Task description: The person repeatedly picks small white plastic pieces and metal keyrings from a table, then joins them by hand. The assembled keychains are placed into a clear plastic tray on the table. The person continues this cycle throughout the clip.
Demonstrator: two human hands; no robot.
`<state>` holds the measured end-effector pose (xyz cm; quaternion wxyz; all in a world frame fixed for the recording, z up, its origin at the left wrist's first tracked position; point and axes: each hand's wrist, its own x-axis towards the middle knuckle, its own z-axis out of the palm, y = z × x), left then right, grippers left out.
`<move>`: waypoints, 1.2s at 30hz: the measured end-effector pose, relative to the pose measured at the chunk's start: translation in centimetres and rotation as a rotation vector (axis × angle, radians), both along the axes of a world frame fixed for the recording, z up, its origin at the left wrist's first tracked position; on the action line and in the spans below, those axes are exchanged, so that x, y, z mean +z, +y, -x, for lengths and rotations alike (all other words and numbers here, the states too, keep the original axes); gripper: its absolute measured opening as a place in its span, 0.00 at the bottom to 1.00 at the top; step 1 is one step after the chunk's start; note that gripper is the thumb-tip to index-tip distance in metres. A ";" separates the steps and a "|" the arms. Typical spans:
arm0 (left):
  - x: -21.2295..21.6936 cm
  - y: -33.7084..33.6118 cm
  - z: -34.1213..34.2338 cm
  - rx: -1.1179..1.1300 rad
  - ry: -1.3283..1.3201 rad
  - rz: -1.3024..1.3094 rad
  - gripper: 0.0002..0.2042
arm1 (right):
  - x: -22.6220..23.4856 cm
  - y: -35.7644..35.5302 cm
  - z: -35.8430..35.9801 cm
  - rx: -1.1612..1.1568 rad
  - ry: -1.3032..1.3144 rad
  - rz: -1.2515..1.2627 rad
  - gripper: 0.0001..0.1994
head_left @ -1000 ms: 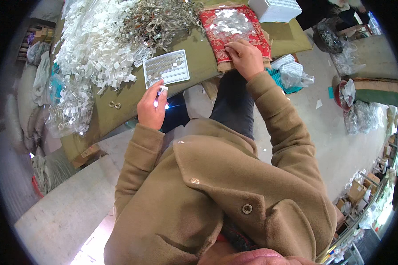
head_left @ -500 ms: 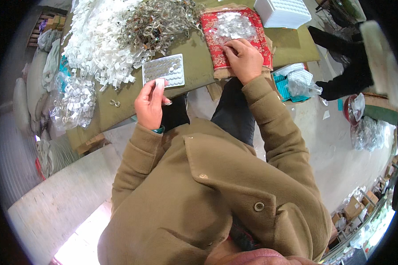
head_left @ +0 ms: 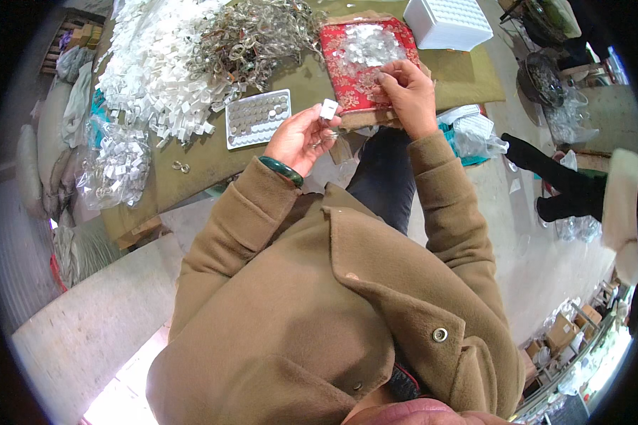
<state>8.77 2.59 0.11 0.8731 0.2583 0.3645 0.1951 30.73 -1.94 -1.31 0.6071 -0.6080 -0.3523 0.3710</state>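
My left hand (head_left: 299,142) pinches a small white square tag (head_left: 328,109) between thumb and fingertips, in front of the table edge. Something thin and shiny shows under the tag by the lower fingers; its kind is unclear. My right hand (head_left: 412,99) is closed in a pinch over the right side of a red patterned cloth (head_left: 337,79); what its fingertips hold is too small to make out. A heap of small clear flat pieces (head_left: 371,46) lies on that cloth. Left of my left hand rests a white tray (head_left: 229,126) with rows of round greyish pieces.
White tags (head_left: 156,71) are heaped at the table's left, beside a tangled pile of metallic pieces (head_left: 262,35). A stack of white trays (head_left: 450,27) stands far right. A bag of tags (head_left: 124,166) hangs at the left edge. Another person's dark-clad legs (head_left: 567,184) are at right.
My left hand has moved right with the white tag, away from the tray and closer to my right hand. My right hand has shifted slightly right. The other person at right has moved.
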 end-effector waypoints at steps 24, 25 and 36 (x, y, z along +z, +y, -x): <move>-0.4 -0.1 8.9 0.002 -0.146 0.058 0.14 | -0.8 0.8 5.3 -0.240 -0.155 -0.025 0.05; -0.4 -0.2 8.9 0.027 -0.203 0.009 0.14 | -0.6 0.6 5.7 -0.216 0.082 -0.011 0.04; 0.2 -0.1 8.5 0.008 -0.348 0.043 0.12 | 3.0 -1.8 11.1 0.142 0.462 -0.043 0.03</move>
